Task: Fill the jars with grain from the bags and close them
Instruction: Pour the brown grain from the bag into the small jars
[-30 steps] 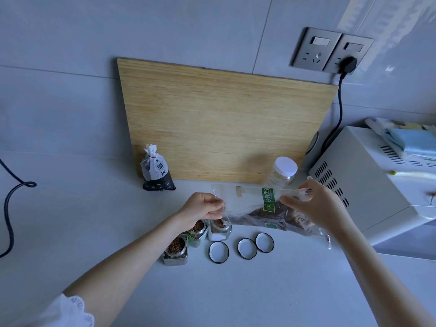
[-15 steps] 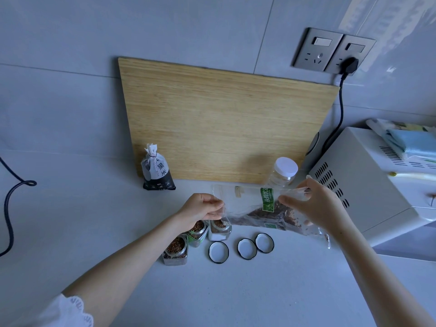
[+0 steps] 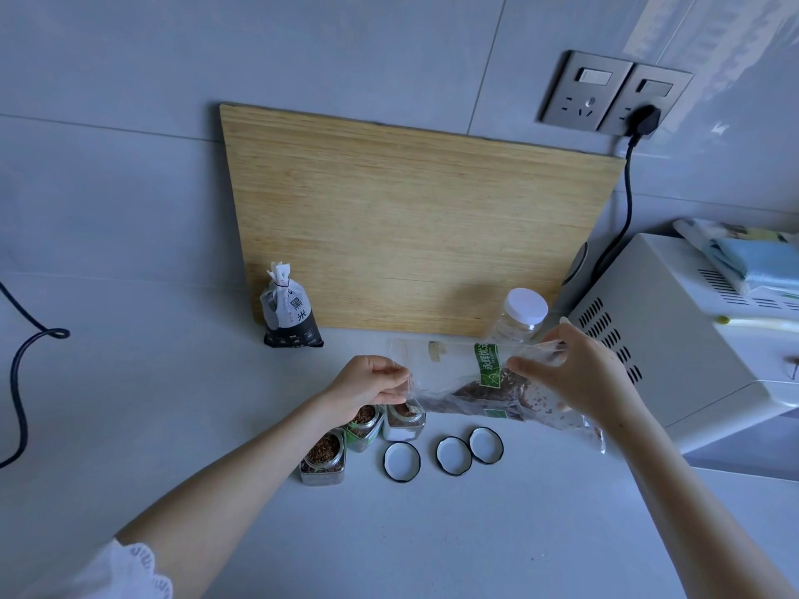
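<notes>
I hold a clear plastic grain bag with a green label, tilted down to the left. My left hand pinches its open left end and my right hand lifts its right end. Brown grain lies inside the bag. The bag's mouth hangs over the rightmost of three small open glass jars; this jar holds a little grain. The middle jar and the near-left jar are full of brown grain. Three white lids with black rims lie flat beside the jars.
A tied black-and-white grain bag stands against a wooden board that leans on the wall. A clear jar with a white cap stands behind the held bag. A white microwave fills the right. A black cable lies far left.
My right hand has raised the bag's right end slightly and the grain has slid a bit toward the left mouth. My left hand and the jars stay where they were.
</notes>
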Demonstrator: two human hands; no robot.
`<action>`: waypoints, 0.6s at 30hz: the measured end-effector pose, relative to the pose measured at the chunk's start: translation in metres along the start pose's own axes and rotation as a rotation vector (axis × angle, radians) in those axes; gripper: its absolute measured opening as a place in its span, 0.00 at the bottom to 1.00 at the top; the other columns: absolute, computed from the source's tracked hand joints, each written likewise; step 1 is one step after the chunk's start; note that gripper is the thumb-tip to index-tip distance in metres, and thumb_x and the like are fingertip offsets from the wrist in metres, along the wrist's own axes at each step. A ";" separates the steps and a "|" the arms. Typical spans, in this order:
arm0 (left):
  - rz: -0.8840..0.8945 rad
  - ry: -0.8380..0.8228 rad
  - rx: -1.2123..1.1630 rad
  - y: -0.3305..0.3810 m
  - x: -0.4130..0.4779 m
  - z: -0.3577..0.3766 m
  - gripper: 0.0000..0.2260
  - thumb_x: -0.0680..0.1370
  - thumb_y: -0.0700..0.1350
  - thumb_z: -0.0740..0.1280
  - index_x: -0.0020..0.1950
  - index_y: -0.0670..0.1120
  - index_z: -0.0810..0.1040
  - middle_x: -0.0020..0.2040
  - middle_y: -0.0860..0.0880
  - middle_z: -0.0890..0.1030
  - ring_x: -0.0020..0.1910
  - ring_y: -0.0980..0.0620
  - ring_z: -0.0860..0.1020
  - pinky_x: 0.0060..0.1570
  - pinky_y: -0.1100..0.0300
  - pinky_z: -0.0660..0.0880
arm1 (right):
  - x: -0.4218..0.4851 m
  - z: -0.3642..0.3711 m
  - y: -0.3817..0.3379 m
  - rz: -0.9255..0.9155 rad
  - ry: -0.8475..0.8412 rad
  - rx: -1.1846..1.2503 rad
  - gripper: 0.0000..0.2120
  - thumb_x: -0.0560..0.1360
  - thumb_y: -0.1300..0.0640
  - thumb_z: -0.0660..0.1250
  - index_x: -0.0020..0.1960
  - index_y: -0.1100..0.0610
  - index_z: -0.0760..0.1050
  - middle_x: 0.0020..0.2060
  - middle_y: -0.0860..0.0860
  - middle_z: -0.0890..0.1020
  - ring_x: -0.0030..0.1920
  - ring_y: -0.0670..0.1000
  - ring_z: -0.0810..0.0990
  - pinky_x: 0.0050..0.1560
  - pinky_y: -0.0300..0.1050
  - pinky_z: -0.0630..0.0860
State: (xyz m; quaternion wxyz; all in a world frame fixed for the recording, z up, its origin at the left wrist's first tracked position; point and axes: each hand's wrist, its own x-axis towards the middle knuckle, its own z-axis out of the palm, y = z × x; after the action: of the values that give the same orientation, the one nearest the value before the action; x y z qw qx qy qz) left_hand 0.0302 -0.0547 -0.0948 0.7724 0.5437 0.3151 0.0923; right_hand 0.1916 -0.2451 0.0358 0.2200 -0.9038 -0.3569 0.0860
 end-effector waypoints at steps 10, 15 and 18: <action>0.000 0.000 -0.010 -0.002 0.001 -0.002 0.02 0.75 0.36 0.67 0.43 0.40 0.79 0.42 0.43 0.82 0.39 0.52 0.82 0.50 0.55 0.80 | 0.002 0.000 -0.003 0.024 -0.013 -0.034 0.24 0.65 0.39 0.72 0.52 0.54 0.73 0.45 0.48 0.79 0.42 0.56 0.79 0.39 0.43 0.66; 0.001 0.005 -0.010 -0.001 0.001 -0.001 0.02 0.75 0.36 0.67 0.43 0.39 0.78 0.42 0.43 0.82 0.40 0.50 0.82 0.48 0.57 0.81 | 0.003 0.000 -0.002 0.025 -0.012 -0.042 0.24 0.65 0.39 0.72 0.53 0.53 0.73 0.47 0.49 0.80 0.42 0.56 0.79 0.40 0.43 0.68; -0.003 -0.001 -0.010 -0.001 0.001 -0.002 0.03 0.75 0.37 0.67 0.43 0.40 0.79 0.42 0.43 0.82 0.40 0.51 0.83 0.49 0.56 0.80 | 0.003 0.001 -0.001 0.031 -0.014 -0.044 0.25 0.64 0.37 0.71 0.53 0.52 0.73 0.47 0.50 0.79 0.40 0.55 0.79 0.39 0.43 0.67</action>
State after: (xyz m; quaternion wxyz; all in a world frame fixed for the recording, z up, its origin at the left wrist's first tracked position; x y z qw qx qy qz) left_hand 0.0294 -0.0533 -0.0968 0.7754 0.5395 0.3150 0.0923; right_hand 0.1928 -0.2422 0.0355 0.1962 -0.9132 -0.3461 0.0879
